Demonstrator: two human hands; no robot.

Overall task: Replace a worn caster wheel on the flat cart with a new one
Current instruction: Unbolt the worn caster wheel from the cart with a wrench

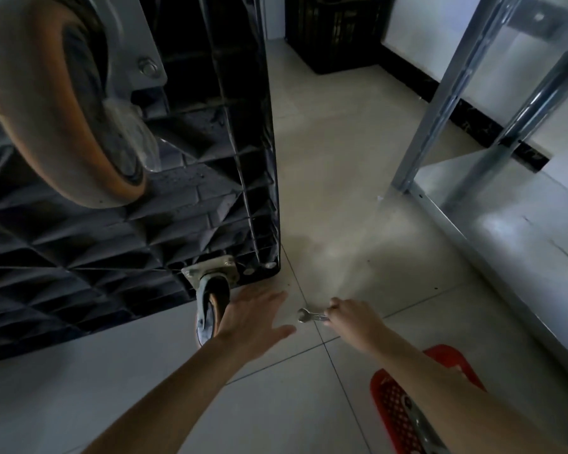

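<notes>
Looming at ten o'clock, closest to the lens, is a big orange caster wheel (63, 103) in a grey metal fork, bolted to the ribbed black underside of the flat cart (210, 178), which stands tipped up on its edge on the tiled floor (325, 198). Down at the cart's lower corner, near six o'clock from the frame's middle, a second caster (210, 306) sits on its square mounting plate (212, 268), its wheel sticking out toward the camera just above the tiles (how worn it is cannot be told from here).

Both hands reach in from the bottom of the view. The left hand (254, 317) is spread flat, fingers straight, palm down; it lies against the right side of that lower caster, with the thumb pointing toward three o'clock. The right hand (348, 317), just beside it at three o'clock, has its fingers curled round the shaft of a small steel wrench (312, 316). The wrench's open-ended head points toward nine o'clock, into the gap between the two hands, low over a joint in the tiles.

At five o'clock a red plastic basket (397, 407) rests on the floor, partly hidden by the right forearm, with something metallic inside that is too blurred to name. A grey metal shelving rack (466, 103) rises at two o'clock, and a dark crate (335, 31) stands against the wall at twelve.
</notes>
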